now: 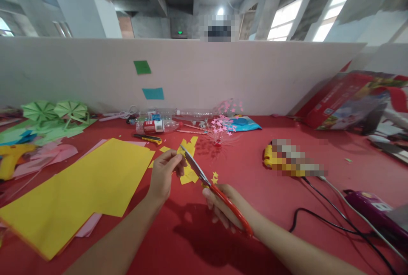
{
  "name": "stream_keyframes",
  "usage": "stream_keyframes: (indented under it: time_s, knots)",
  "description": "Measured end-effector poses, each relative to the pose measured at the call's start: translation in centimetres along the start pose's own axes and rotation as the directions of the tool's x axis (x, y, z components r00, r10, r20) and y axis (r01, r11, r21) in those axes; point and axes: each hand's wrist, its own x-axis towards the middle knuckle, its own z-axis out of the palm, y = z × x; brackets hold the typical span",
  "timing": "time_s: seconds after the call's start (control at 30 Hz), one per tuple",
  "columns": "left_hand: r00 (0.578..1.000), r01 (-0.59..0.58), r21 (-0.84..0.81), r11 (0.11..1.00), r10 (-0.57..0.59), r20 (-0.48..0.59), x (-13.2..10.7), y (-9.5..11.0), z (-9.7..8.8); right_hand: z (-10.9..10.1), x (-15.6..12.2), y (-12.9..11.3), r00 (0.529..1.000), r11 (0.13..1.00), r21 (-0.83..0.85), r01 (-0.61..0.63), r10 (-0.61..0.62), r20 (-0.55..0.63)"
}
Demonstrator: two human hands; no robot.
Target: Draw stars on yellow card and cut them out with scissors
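My right hand (228,207) is closed around the red handles of a pair of scissors (228,200), whose blades point up and to the left. By the blade tips, my left hand (165,173) pinches a small piece of yellow paper (182,151), mostly hidden by fingers and blades. Yellow paper scraps (190,176) lie on the red table (191,249) behind the blades. To the right of the blades rest a few small yellow paper stars (215,177). Large yellow sheets (95,181) are stacked left of my left hand, over pink paper.
Beyond my hands stand pink paper stars on thin stems (221,126). A utility knife (148,138) and plastic bottles (154,126) lie at the back. Green folded paper (70,109) and a yellow glue gun (11,158) are left. Cables (331,196) cross the right side.
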Motion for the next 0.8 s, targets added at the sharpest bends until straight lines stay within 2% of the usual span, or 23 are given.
stream_keyframes:
  time_s: [0.37, 0.57, 0.7, 0.8]
  knots:
    - [0.997, 0.020, -0.071, 0.997, -0.025, -0.075, 0.4, 0.0, -0.4, 0.0, -0.3, -1.0, 0.997, 0.997, 0.015, -0.076, 0.076, -0.033]
    - [0.993, 0.040, -0.109, 0.993, -0.051, -0.105, 0.6, 0.3, -0.1, 0.0, -0.2, -0.5, 0.998, 0.999, 0.014, -0.051, 0.051, -0.041]
    - [0.997, 0.045, -0.061, 0.997, -0.048, -0.055, 0.6, 0.5, 0.0, -0.1, 0.0, 0.1, 0.997, 0.999, 0.038, 0.029, -0.026, -0.075]
    - [0.986, 0.111, 0.054, 0.992, -0.117, 0.118, 0.3, 0.5, 0.1, -0.3, 0.2, 0.3, 0.988, 0.993, 0.075, 0.094, -0.085, -0.125]
